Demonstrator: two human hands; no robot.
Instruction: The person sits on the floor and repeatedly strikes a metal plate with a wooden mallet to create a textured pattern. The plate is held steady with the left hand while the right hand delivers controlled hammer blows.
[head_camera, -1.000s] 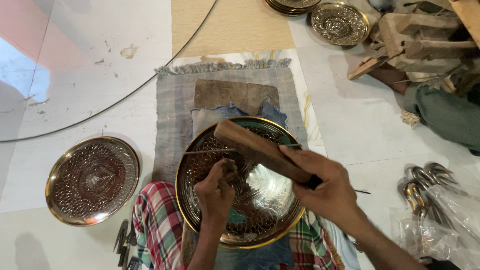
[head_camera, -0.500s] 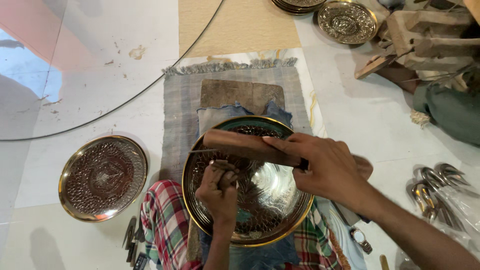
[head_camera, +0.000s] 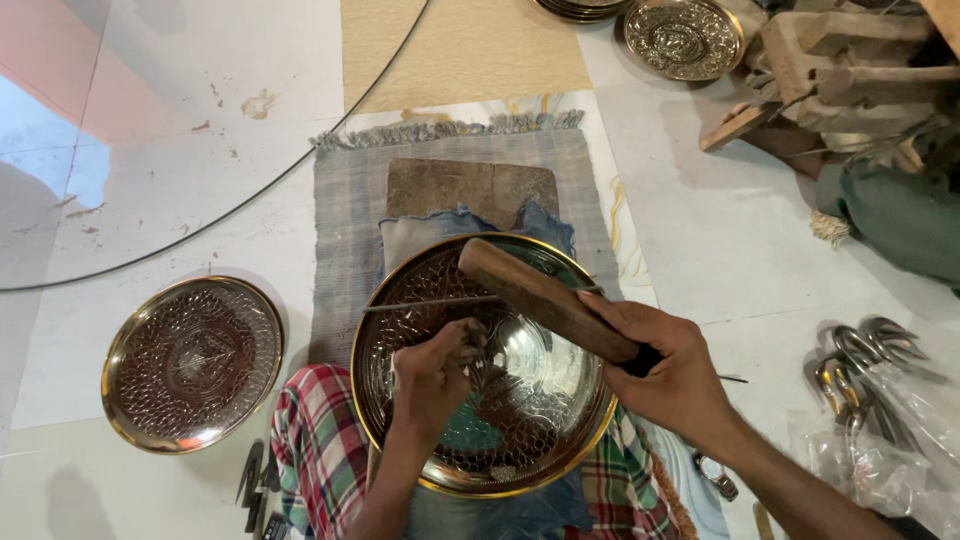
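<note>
A large engraved metal plate (head_camera: 520, 440) with a gold rim rests on my lap over a checked cloth. My left hand (head_camera: 432, 375) is closed on a small chisel, its tip set on the plate's patterned surface. My right hand (head_camera: 672, 368) grips a long wooden mallet (head_camera: 545, 298) that is raised over the plate, its head pointing up and left above the chisel. A thin metal rod (head_camera: 430, 301) lies across the plate's upper part.
A second engraved plate (head_camera: 192, 362) lies on the floor at the left. A grey fringed mat (head_camera: 345, 210) and a brown block (head_camera: 470, 188) lie ahead. More plates (head_camera: 684, 36) and wooden pieces (head_camera: 850, 60) are at the top right, metal tools (head_camera: 860, 365) at the right.
The mallet came down toward the chisel half a second ago and is now lifted again, its head angled up to the left. My left hand has stayed on the chisel.
</note>
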